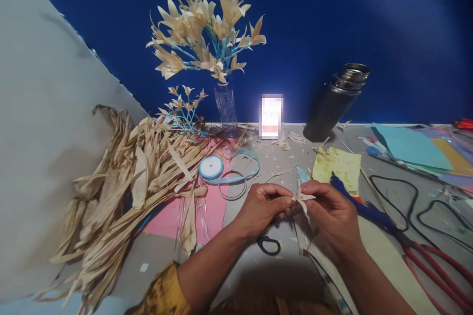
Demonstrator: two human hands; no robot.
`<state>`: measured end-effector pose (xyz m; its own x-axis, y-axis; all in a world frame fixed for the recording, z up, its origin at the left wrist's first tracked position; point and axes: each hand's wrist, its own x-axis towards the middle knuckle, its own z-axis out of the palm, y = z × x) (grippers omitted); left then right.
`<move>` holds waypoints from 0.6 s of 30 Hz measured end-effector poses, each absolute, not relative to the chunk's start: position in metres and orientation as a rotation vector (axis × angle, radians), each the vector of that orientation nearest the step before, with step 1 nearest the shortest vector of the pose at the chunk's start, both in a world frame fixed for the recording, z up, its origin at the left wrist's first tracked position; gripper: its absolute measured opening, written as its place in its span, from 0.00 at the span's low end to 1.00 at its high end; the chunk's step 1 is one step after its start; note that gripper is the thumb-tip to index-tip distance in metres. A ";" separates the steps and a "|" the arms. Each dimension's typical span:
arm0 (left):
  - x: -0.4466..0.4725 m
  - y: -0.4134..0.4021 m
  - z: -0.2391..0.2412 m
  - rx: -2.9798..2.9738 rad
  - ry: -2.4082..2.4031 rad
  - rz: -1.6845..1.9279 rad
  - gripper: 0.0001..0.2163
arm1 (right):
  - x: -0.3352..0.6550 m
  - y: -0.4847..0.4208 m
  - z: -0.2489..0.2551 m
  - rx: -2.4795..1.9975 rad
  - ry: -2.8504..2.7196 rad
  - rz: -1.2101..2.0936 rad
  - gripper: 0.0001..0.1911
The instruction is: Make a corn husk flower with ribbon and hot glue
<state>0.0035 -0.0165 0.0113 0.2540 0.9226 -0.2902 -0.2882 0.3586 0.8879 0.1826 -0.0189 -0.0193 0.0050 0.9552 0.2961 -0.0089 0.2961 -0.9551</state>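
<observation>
A small cream husk flower (304, 198) with narrow pointed petals is pinched between my two hands. My left hand (264, 207) grips it from the left with thumb and fingers closed. From the other side, my right hand (334, 212) has its thumb and fingertips closed at the petals. The flower's base is partly hidden by the fingers. Just beyond the hands lies a short light-blue strip (302, 174). A black scissor handle (269, 245) shows below my left hand. Beside my right hand rests a blue glue gun (362, 209).
Dried corn husks (138, 182) are heaped at left, near a ribbon spool (211, 168) on pink paper (166, 224). Behind stand a clear vase (225, 103) of husk flowers (201, 34) and a dark flask (332, 106). Red-handled scissors (438, 270), black cord (408, 182) and coloured paper (412, 145) lie right.
</observation>
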 end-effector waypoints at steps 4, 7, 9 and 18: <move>0.003 -0.016 0.011 0.874 0.964 0.956 0.21 | 0.178 -0.018 -0.011 -0.893 -1.433 0.939 0.05; 0.003 -0.016 0.010 0.907 0.964 0.993 0.20 | 0.177 -0.019 -0.008 -0.877 -1.456 0.926 0.05; 0.003 -0.016 0.010 0.937 0.961 1.024 0.18 | 0.178 -0.020 -0.008 -0.877 -1.453 0.928 0.05; -0.001 -0.015 0.006 0.820 0.822 0.937 0.20 | 0.181 -0.018 -0.009 -0.849 -1.496 0.912 0.06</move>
